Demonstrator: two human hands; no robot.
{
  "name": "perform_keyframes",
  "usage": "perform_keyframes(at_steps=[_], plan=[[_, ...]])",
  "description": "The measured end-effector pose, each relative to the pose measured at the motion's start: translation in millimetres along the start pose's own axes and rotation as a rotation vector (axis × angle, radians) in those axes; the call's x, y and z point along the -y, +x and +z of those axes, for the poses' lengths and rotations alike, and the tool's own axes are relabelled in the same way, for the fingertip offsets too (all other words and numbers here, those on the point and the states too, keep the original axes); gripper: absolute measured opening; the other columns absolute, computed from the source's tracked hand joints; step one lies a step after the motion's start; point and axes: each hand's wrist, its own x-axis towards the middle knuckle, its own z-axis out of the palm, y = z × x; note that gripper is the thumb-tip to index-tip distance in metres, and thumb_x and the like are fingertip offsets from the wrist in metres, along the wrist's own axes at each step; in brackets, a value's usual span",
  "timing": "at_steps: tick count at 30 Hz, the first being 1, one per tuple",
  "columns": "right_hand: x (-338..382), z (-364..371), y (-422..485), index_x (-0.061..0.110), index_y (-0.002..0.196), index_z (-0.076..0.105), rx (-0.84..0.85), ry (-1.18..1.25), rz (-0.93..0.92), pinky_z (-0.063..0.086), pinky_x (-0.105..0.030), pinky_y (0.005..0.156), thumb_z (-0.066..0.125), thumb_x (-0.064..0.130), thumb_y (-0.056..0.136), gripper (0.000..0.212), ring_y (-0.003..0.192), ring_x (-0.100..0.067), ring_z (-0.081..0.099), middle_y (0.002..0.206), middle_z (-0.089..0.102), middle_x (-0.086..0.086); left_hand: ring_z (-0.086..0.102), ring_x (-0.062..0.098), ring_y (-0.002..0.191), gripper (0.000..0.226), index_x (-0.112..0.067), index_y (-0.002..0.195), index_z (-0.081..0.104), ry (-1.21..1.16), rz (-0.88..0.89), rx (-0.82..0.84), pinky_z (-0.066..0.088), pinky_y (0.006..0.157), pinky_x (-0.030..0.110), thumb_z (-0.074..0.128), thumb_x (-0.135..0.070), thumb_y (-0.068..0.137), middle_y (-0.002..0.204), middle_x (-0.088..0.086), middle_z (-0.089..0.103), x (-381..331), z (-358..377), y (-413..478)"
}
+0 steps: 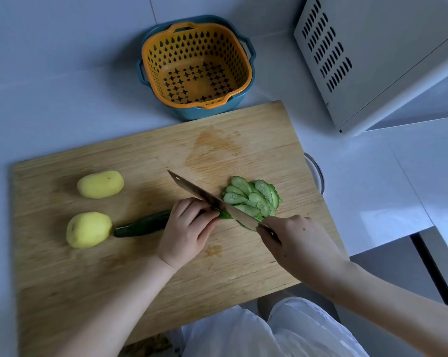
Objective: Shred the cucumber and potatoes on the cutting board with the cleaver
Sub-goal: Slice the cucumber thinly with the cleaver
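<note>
Altogether, one wooden cutting board [89, 279] carries two peeled yellow potatoes [100, 184] [89, 229], one dark cucumber [143, 224], one cleaver [207, 195] and a single fanned heap of cucumber slices [252, 197]. The nearer potato touches the cucumber's uncut end. The left hand [186, 233] curls over the cucumber beside the blade, covering its middle, so the cut end barely shows. The right hand [297, 243] is wrapped around the cleaver's handle (almost all of it hidden in the fist), with the blade angled between the left fingers and the slices. A curved metal rim [316, 171] peeks from behind the board's right edge, possibly a bowl or pan. Beyond the board, one orange strainer basket [217, 55] sits nested inside one blue basin [192, 113], with nothing visible in it.
</note>
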Motion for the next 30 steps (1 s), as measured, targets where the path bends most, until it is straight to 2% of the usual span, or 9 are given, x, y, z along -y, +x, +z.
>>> perform_keyframes(at_steps=[10,17,23,30], plan=[[-9,4,-4,0.022,0.061,0.039,-0.036,-0.131,-0.018,0.018,-0.021,0.037,0.053,0.028,0.089,0.032,0.036,-0.017,0.024,0.043,0.026,0.005,0.054,0.020,0.089,0.015,-0.005,0.086,0.074,0.029,0.078,-0.059,0.042,0.085,0.033,0.062,-0.013,0.088,0.086,0.009,0.070,6,11,-1],[-8,1,-3,0.024,0.060,0.035,-0.046,-0.153,-0.052,0.010,-0.016,0.035,0.060,0.026,0.083,0.035,0.033,-0.015,0.022,0.042,0.021,0.007,0.055,0.020,0.089,0.006,-0.010,0.095,0.063,0.014,0.117,-0.095,0.043,0.086,0.032,0.062,-0.011,0.089,0.086,0.010,0.070,9,14,-2],[-6,-1,0,0.020,0.057,0.047,-0.068,-0.159,-0.048,0.012,-0.015,0.034,0.057,0.026,0.082,0.028,0.032,-0.015,0.021,0.042,0.023,0.007,0.055,0.020,0.088,0.011,-0.004,0.084,0.073,0.041,0.105,-0.078,0.043,0.085,0.032,0.064,-0.010,0.087,0.085,0.010,0.070,8,12,0],[3,2,12,0.023,0.058,0.037,-0.041,-0.140,-0.039,0.005,-0.014,0.036,0.061,0.023,0.081,0.033,0.033,-0.015,0.019,0.045,0.009,0.012,0.055,0.020,0.088,0.011,-0.004,0.081,0.074,0.028,0.104,-0.069,0.045,0.084,0.033,0.065,-0.008,0.085,0.083,0.010,0.071,7,11,0]])
